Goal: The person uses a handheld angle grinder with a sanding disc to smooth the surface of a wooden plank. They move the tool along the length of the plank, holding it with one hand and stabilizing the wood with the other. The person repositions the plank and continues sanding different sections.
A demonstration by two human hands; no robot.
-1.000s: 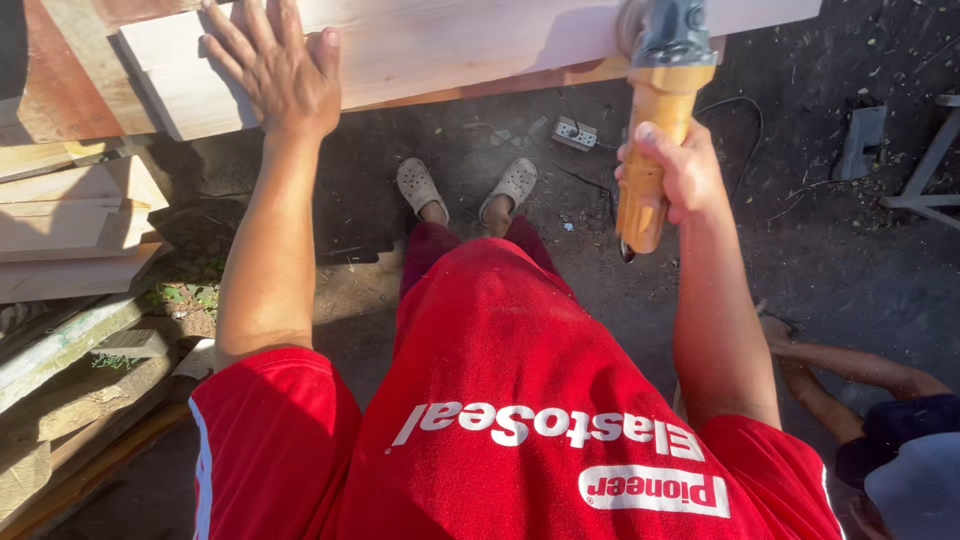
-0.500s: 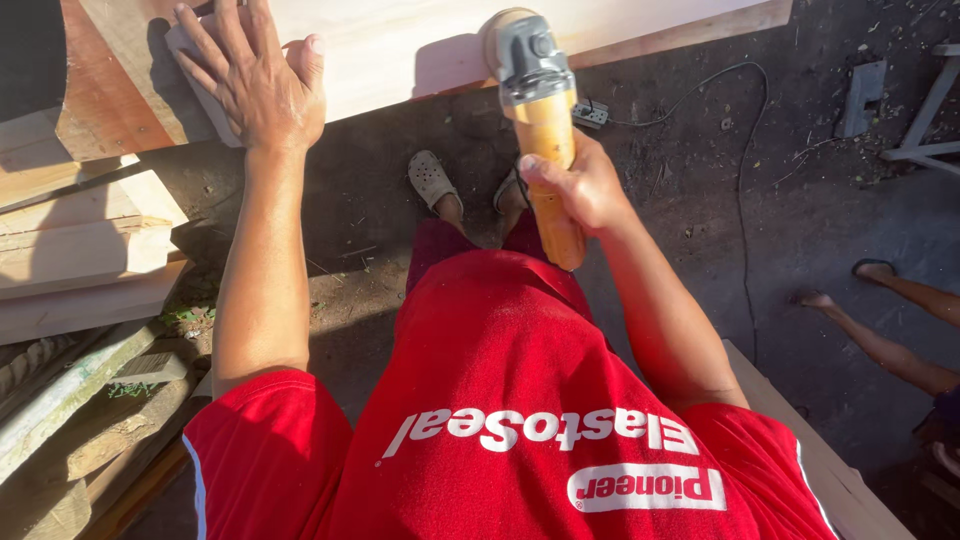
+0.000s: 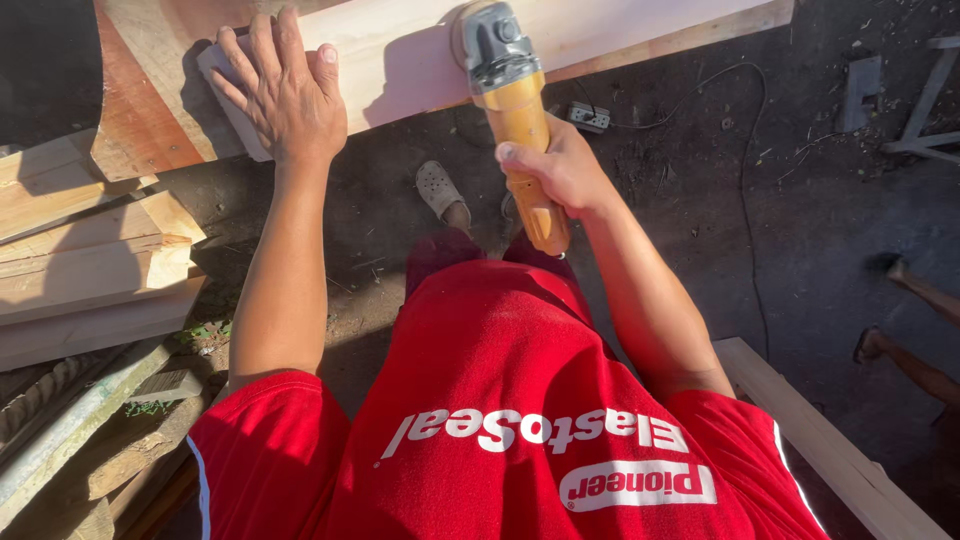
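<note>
A long pale wooden plank (image 3: 620, 25) lies across the top of the head view. My left hand (image 3: 285, 95) rests flat on its left end, fingers spread. My right hand (image 3: 560, 170) grips the yellow handle of an angle grinder (image 3: 510, 95). The grinder's grey head sits against the plank's near face, a little right of my left hand. My red shirt and my feet in grey sandals (image 3: 440, 188) show below.
Stacked planks (image 3: 90, 270) and scrap timber lie at the left. A pale board (image 3: 830, 450) runs along the lower right. A power strip (image 3: 590, 118) with a cord lies on the dark ground. Another person's feet (image 3: 900, 320) are at the right edge.
The grinder has moved left along the plank, from the right part of the view toward my left hand. My left hand has stayed flat on the plank's end.
</note>
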